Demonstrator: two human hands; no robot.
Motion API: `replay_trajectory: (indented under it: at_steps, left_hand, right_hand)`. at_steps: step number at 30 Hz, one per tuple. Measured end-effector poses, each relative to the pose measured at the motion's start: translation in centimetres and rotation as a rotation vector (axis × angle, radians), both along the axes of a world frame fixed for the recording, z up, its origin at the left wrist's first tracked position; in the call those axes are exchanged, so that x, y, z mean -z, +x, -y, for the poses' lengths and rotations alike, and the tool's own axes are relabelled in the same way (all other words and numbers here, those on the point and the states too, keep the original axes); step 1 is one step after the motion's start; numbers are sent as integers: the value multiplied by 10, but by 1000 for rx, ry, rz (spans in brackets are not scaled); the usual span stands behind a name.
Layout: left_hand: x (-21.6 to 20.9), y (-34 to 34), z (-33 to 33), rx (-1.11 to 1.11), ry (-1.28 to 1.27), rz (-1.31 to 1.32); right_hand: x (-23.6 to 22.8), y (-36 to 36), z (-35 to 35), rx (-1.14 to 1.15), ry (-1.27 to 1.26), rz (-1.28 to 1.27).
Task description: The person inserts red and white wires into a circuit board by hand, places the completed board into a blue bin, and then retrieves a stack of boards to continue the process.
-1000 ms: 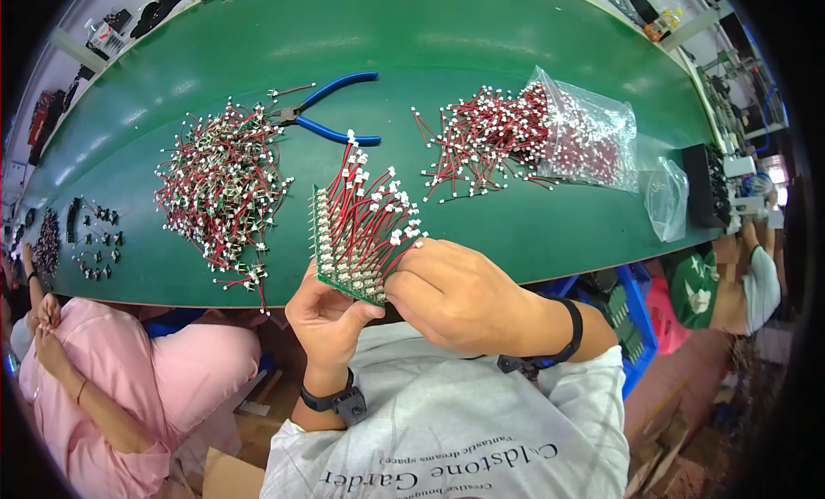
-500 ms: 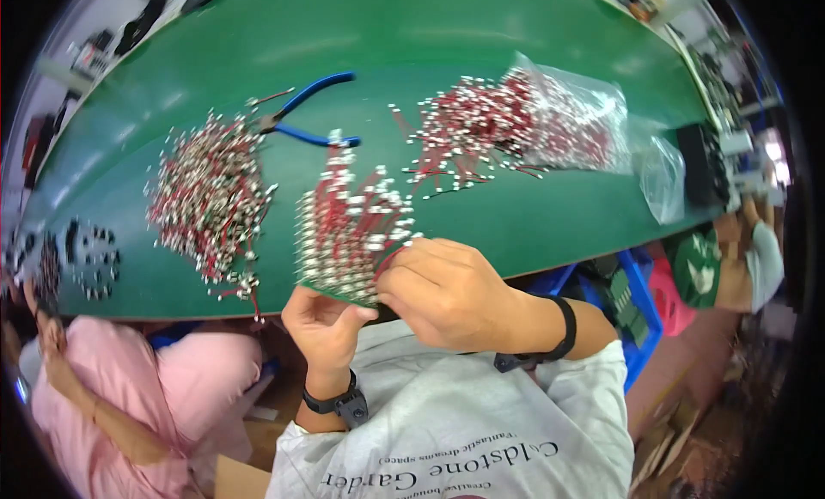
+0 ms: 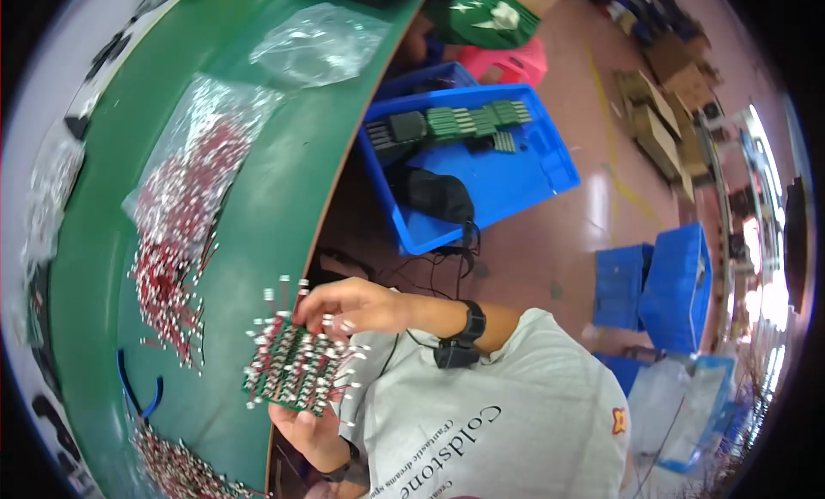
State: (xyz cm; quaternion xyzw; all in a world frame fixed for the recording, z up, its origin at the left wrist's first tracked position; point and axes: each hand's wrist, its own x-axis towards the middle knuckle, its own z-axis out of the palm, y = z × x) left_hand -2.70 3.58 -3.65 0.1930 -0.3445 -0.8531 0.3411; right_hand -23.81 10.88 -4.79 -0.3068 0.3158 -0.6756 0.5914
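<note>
A green circuit board [image 3: 296,362], crowded with short red wires and white connectors standing up from it, is held over the front edge of the green table [image 3: 266,185]. My left hand [image 3: 305,432] grips its lower edge, thumb along the near side. At the upper corner, my right hand [image 3: 354,303] has its fingers bent against the board's edge beside the wires; part of the fingertips is hidden. A loose pile of red wires with white ends [image 3: 168,284] spills from a clear plastic bag [image 3: 185,121] on the table.
Right of the table sits a blue bin [image 3: 516,185] holding green circuit boards [image 3: 473,119] and a black item. Blue-handled pliers [image 3: 153,400] and another wire pile [image 3: 185,465] lie at lower left. Blue crates [image 3: 675,280] and cardboard boxes [image 3: 657,125] stand farther right. Another person's green garment [image 3: 485,18] shows at top.
My view has swung to the right, bringing the blue bin and floor into full sight. The wire-filled board has turned to show its top face, with both hands still at it.
</note>
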Motion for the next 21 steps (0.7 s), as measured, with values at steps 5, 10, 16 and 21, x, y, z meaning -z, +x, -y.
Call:
replay_trajectory:
  at_steps: [5,10,16,21]
  left_hand:
    - [-10,-41,-5,296,-66,135]
    - [6,-57,-9,343,-237,401]
    - [11,-60,2,333,-262,521]
    - [26,-69,3,259,-259,735]
  right_hand:
    - [5,-34,-46,-102,245,-116]
    - [17,-65,-85,107,311,86]
    - [69,-195,-118,827,276,150]
    - [167,-329,-105,1159,597,144]
